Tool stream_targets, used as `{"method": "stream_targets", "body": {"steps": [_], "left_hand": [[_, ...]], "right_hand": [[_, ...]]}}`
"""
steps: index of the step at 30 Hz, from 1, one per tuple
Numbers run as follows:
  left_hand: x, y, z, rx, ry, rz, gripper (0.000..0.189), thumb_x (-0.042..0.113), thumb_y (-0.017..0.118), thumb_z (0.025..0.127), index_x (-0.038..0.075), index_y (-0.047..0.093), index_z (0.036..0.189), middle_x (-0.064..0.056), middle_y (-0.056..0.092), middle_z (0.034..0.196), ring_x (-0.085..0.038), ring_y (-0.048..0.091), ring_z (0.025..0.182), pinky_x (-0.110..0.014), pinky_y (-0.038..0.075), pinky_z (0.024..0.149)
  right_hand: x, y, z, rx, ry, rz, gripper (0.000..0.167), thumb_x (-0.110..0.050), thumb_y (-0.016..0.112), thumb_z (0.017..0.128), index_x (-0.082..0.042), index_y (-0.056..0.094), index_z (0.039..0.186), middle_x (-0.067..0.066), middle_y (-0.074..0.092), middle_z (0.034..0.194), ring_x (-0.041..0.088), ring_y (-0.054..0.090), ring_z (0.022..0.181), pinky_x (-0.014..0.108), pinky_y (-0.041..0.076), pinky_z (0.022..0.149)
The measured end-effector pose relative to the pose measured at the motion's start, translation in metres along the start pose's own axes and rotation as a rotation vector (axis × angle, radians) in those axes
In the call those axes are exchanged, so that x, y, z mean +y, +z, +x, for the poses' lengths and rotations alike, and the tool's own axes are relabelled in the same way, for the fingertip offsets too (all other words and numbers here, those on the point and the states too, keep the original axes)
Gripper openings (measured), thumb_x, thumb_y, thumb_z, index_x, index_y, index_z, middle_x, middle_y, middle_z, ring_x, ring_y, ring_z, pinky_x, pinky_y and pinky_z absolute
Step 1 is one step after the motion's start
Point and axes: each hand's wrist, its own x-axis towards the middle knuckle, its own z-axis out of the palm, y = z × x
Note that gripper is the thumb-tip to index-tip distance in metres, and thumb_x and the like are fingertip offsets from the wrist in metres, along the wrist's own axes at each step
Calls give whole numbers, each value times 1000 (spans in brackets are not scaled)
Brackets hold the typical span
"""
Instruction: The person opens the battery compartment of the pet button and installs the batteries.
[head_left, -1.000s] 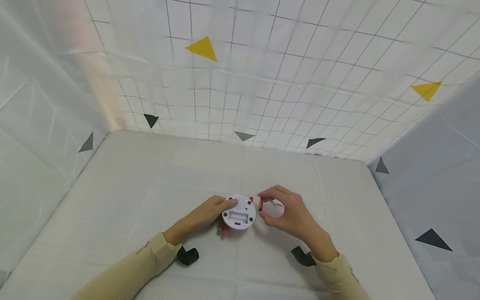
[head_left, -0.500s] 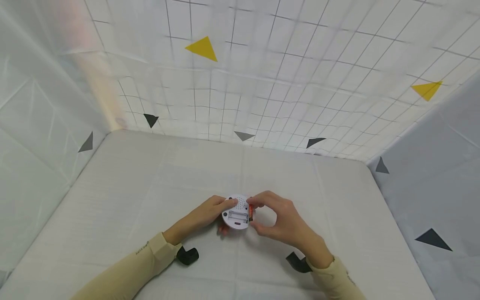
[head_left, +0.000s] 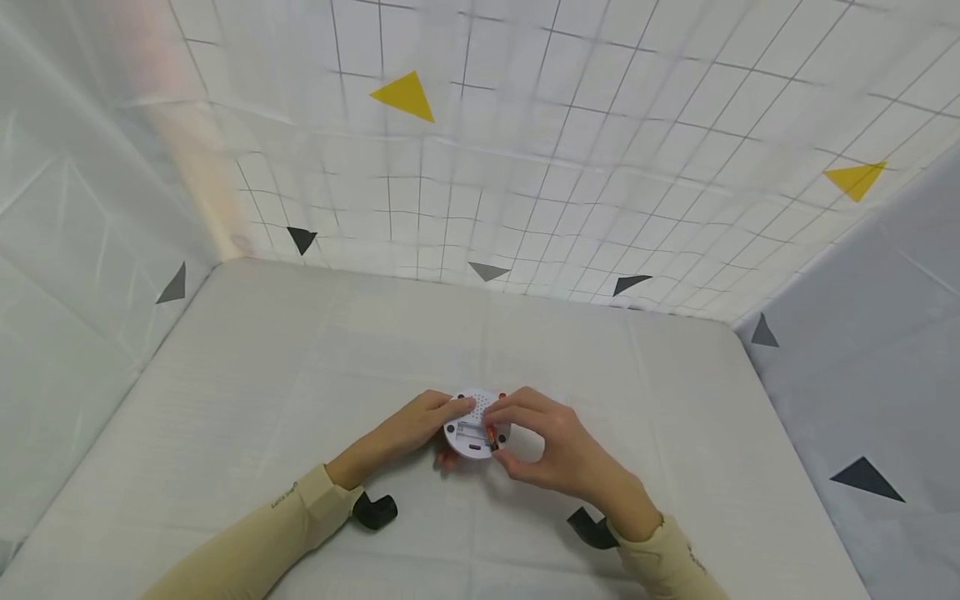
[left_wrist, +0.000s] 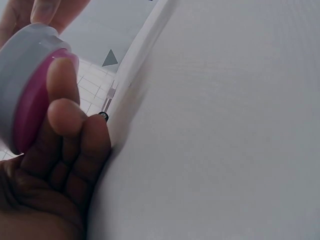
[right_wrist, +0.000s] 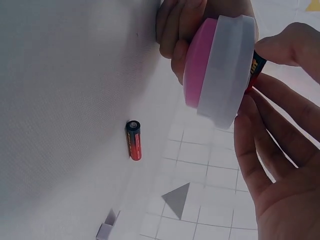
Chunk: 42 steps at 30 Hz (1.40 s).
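Note:
In my left hand (head_left: 420, 423) I grip a round white device (head_left: 480, 408) with its underside turned up, thumb across the speaker holes and fingers beneath. The wrist views show a pink domed face (right_wrist: 200, 65) on its other side. Its battery compartment (head_left: 468, 432) lies uncovered. Thumb and fingers of my right hand (head_left: 566, 442) pinch a red-and-black battery (head_left: 492, 436), tilted over the compartment's right end. How far it sits inside is hidden by the device's rim in the right wrist view. A second battery (right_wrist: 133, 141) lies on the table beyond the device.
A small pale piece (right_wrist: 104, 231), partly cut off, lies on the table past the loose battery. White sheeting covers the table (head_left: 360, 333); a grid-lined wall (head_left: 525, 167) stands behind and plain walls at both sides. Black straps (head_left: 375, 511) hang at the wrists.
My right hand has moved left, carrying the battery from beside the device to over its compartment, and the battery has tilted. The left hand and device have stayed in place.

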Motion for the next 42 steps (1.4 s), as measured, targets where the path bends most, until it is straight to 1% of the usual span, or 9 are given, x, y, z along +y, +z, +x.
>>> {"method": "stream_targets", "body": {"steps": [5, 7, 12, 16, 19, 28, 30, 37, 42], "left_hand": [[0, 0, 0, 0, -6, 11, 52, 43, 46, 113, 4, 76, 97, -7, 70, 63, -16, 61, 53, -27, 51, 55], [-1, 0, 0, 3, -6, 15, 52, 43, 45, 113, 5, 76, 98, -8, 70, 64, -17, 61, 53, -27, 51, 55], [-1, 1, 0, 9, -3, 25, 53, 44, 45, 113, 5, 76, 96, -8, 70, 63, -17, 61, 53, -27, 51, 54], [0, 1, 0, 9, -3, 24, 53, 46, 47, 112, 5, 75, 94, -6, 70, 62, -15, 61, 52, -27, 51, 55], [0, 2, 0, 8, -2, 17, 53, 48, 47, 111, 6, 75, 93, -6, 70, 62, -16, 61, 52, -27, 50, 55], [0, 1, -1, 7, -1, 17, 52, 48, 47, 112, 8, 76, 94, -6, 70, 62, -17, 61, 52, -27, 51, 54], [0, 1, -1, 5, 2, 21, 52, 47, 46, 112, 7, 76, 94, -6, 70, 62, -17, 61, 52, -27, 51, 55], [1, 1, -1, 9, 6, 15, 52, 46, 47, 112, 8, 76, 92, -8, 70, 63, -18, 61, 52, -28, 51, 55], [1, 1, -1, 9, 9, 13, 51, 46, 47, 112, 8, 76, 93, -8, 70, 62, -18, 60, 52, -28, 51, 55]], "right_hand": [[-2, 1, -2, -20, 20, 28, 45, -1, 83, 80, -10, 72, 123, 1, 70, 126, 14, 68, 103, 27, 59, 82], [-2, 1, -2, -30, 29, 37, 46, -1, 82, 80, -10, 72, 124, 2, 70, 127, 15, 68, 101, 29, 60, 78], [-3, 2, -2, -35, 13, 38, 46, 0, 81, 81, -8, 72, 125, 5, 70, 129, 15, 69, 102, 28, 61, 81], [-3, 3, 0, -18, -19, 5, 41, -3, 84, 83, -9, 73, 122, 4, 71, 128, 13, 68, 105, 24, 56, 92], [-3, 4, 1, -4, -44, -24, 38, -4, 84, 84, -9, 75, 120, 4, 72, 127, 13, 66, 107, 20, 52, 97], [-3, 4, 1, -5, -53, -58, 37, -1, 81, 85, -9, 76, 120, 4, 72, 127, 14, 65, 106, 18, 52, 92], [-3, 4, 1, -5, -55, -64, 37, -1, 82, 85, -9, 76, 120, 4, 73, 127, 14, 65, 106, 20, 53, 92], [-4, 5, 3, 17, -74, -72, 40, 5, 80, 82, -7, 76, 120, 6, 73, 124, 17, 68, 110, 37, 55, 105], [-5, 5, 2, 24, -65, -92, 42, 8, 79, 82, -8, 76, 121, 6, 73, 124, 16, 66, 108, 24, 54, 98]]}}
